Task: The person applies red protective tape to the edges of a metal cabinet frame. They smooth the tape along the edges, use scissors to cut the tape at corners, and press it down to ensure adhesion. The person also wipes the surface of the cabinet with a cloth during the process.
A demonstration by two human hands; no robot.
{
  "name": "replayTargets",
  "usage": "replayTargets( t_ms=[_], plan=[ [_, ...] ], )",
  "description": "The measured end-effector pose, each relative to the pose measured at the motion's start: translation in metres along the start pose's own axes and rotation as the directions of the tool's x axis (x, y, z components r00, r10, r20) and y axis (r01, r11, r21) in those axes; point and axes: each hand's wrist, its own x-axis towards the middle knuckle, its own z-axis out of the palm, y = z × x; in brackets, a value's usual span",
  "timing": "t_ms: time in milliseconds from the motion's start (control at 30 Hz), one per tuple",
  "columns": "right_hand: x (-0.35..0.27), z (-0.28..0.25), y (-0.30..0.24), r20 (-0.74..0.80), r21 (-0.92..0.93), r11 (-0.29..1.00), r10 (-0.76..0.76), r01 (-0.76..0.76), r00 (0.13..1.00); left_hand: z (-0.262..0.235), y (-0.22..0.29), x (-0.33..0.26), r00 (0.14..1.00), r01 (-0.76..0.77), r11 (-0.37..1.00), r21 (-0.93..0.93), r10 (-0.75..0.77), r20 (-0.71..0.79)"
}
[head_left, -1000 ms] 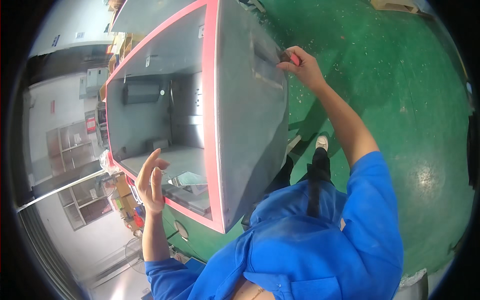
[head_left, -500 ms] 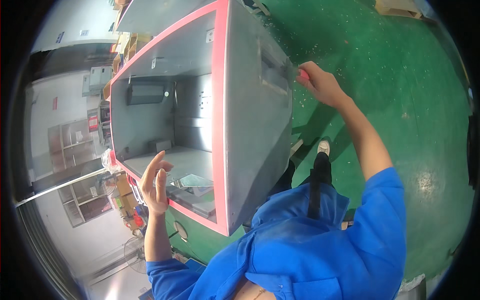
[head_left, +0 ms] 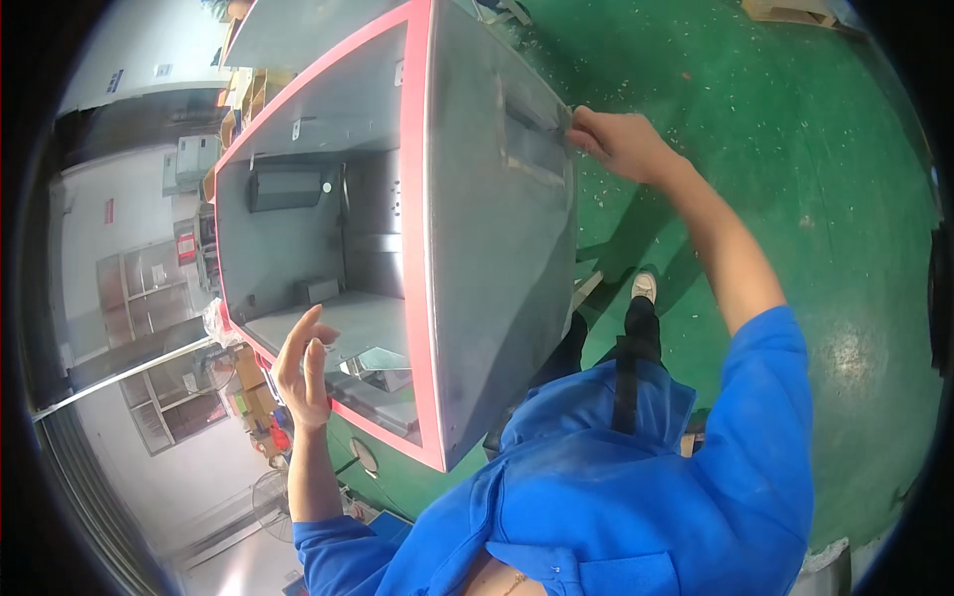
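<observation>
A large grey metal cabinet (head_left: 497,258) with a pink-edged opening stands in front of me. My left hand (head_left: 303,368) is at the lower pink rim (head_left: 378,422), its fingers loosely stretched and apart, holding nothing that I can see. My right hand (head_left: 621,144) is closed at the far right edge of the cabinet's side wall, beside a rectangular recess (head_left: 535,144). Its fingertips point toward that recess, and what they hold is hidden. Inside the cabinet, a dark box (head_left: 288,189) is fixed to the back wall, and a small grey block (head_left: 318,289) sits lower down.
Green floor (head_left: 775,248) with small pale scraps stretches to the right. A wooden pallet (head_left: 790,12) lies at the far right. To the left are a standing fan (head_left: 273,505), cardboard boxes (head_left: 253,382) and windowed cabinets (head_left: 149,288). Another grey panel (head_left: 308,30) rises behind the cabinet.
My right hand has moved left and slightly up, along with the cabinet's near edge shifting left in view. A pink-red thing seen in its fingers earlier no longer shows. My left hand stays nearly still.
</observation>
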Motion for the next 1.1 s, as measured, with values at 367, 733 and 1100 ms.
replayTargets(
  t_ms=[367, 733, 1100],
  plan=[
    [0.003, 0.008, 0.009, -0.108, -0.114, 0.982, -0.161, 0.149, 0.981, 0.0, -0.002, 0.001, 1.0, -0.003, 1.0, -0.014, 0.003, 0.0],
    [0.005, 0.014, 0.006, -0.191, -0.196, 0.973, -0.161, 0.123, 0.968, 0.0, 0.0, 0.001, 1.0, 0.0, 1.0, -0.007, 0.0, 0.0],
    [-0.016, 0.022, 0.002, -0.271, 0.151, 0.985, 0.128, -0.089, 0.954, 0.0, -0.002, 0.0, 1.0, -0.006, 1.0, -0.006, 0.006, -0.001]
  ],
)
